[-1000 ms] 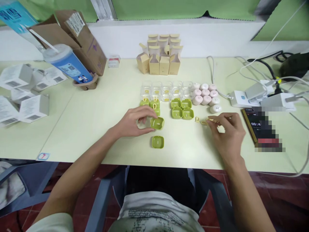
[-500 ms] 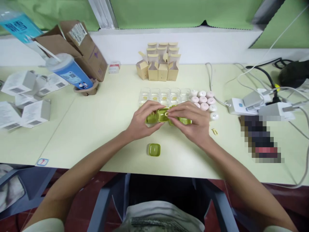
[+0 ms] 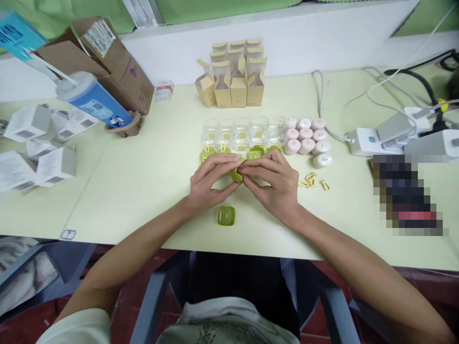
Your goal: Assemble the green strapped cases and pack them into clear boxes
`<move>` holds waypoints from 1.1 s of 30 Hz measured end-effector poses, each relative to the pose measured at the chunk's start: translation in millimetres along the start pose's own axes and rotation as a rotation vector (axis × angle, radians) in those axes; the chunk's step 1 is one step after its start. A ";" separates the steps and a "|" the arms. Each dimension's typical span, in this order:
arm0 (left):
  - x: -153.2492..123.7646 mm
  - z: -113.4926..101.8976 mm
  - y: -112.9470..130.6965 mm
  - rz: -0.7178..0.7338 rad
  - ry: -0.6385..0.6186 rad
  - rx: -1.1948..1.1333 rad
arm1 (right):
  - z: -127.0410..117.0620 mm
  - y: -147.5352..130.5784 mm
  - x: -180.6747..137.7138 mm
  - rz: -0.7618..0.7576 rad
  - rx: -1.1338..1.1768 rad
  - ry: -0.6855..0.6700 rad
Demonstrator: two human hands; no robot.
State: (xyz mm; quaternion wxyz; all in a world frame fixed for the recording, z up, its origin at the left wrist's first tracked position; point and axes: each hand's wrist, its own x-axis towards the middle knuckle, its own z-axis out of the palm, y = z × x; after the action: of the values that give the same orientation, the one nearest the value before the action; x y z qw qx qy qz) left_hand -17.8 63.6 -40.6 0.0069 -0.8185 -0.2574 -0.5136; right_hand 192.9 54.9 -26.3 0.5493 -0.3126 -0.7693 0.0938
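Note:
Between my two hands is a small green plastic case (image 3: 235, 176), tilted so its side faces me. My left hand (image 3: 212, 184) pinches it from the left, fingers over the top and thumb below. My right hand (image 3: 274, 184) closes on its right edge with the fingertips together; whatever else they hold is hidden. Another green case (image 3: 226, 216) lies open side up on the table nearer me. More green cases (image 3: 256, 152) stand in a row just behind my hands, partly covered. Several yellow loops (image 3: 311, 180) lie right of my right hand.
Clear plastic boxes (image 3: 242, 135) and pale pink and white round containers (image 3: 305, 145) stand in rows behind the hands. Further back are open cardboard boxes (image 3: 230, 91). At left are a blue cup (image 3: 100, 102) and white boxes (image 3: 53, 167); at right, a power strip (image 3: 367, 142).
The held case has turned from showing its hollow inside to showing its side. The yellow piece at my right fingertips is now out of sight. The camera view has shifted.

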 end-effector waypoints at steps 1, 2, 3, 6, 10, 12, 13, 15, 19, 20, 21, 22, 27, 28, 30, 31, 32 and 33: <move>-0.4 0.0 -0.9 0.022 0.009 0.007 | 0.3 -0.7 -0.4 0.003 0.010 0.003; -0.7 -0.5 -1.7 0.038 0.013 0.012 | 0.7 -1.5 -0.9 0.017 0.017 0.005; -0.9 -1.3 -2.5 0.046 0.012 0.019 | 1.1 -2.3 -1.4 0.037 0.020 0.003; -1.3 -4.1 -3.5 0.037 0.004 0.061 | 3.0 -4.4 -3.0 0.082 0.020 -0.010; -0.9 -5.2 -1.2 0.050 0.010 0.069 | 4.8 -6.5 -3.5 0.049 0.021 0.036; 0.0 -4.8 0.7 0.060 0.012 0.038 | 4.8 -6.6 -3.1 0.027 0.021 0.062; 0.6 -4.7 1.4 0.062 0.015 0.024 | 4.7 -6.3 -3.1 0.014 0.027 0.067; 1.5 -4.6 1.5 0.058 0.023 0.014 | 5.0 -4.6 -3.7 0.001 0.036 0.058; 0.3 -3.2 -2.8 0.060 0.010 0.019 | 7.0 1.5 -6.3 0.049 -0.012 -0.010; -0.9 -2.0 -4.3 0.062 0.004 0.016 | 7.4 3.1 -7.0 0.058 -0.028 -0.030; -2.5 -0.5 -5.8 0.065 0.003 0.011 | 7.6 4.4 -7.6 0.057 -0.040 -0.045; -4.4 1.3 -7.0 0.065 0.007 0.004 | 7.4 5.5 -8.2 0.053 -0.052 -0.055; -11.6 9.3 -9.3 0.069 -0.010 -0.013 | 0.2 6.2 -8.8 0.051 -0.105 -0.088; -11.2 9.5 -9.0 0.075 -0.022 -0.012 | -2.3 5.7 -8.4 0.043 -0.119 -0.103; -8.1 8.6 -7.7 0.070 -0.016 -0.011 | -7.8 4.6 -7.4 0.000 -0.171 -0.123; -5.9 7.8 -6.7 0.058 0.000 -0.010 | -10.6 4.1 -6.9 -0.024 -0.209 -0.116; -3.7 6.7 -5.5 0.042 0.023 -0.006 | -13.3 3.8 -6.6 -0.037 -0.246 -0.096; -1.8 5.7 -4.2 0.025 0.045 0.001 | -15.8 3.9 -6.4 -0.034 -0.268 -0.062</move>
State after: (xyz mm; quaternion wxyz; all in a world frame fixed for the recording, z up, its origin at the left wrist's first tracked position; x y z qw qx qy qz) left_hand -15.5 68.1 -45.9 0.0197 -0.8100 -0.2471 -0.5315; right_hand 209.9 51.0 -27.2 0.4800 -0.3670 -0.7968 -0.0094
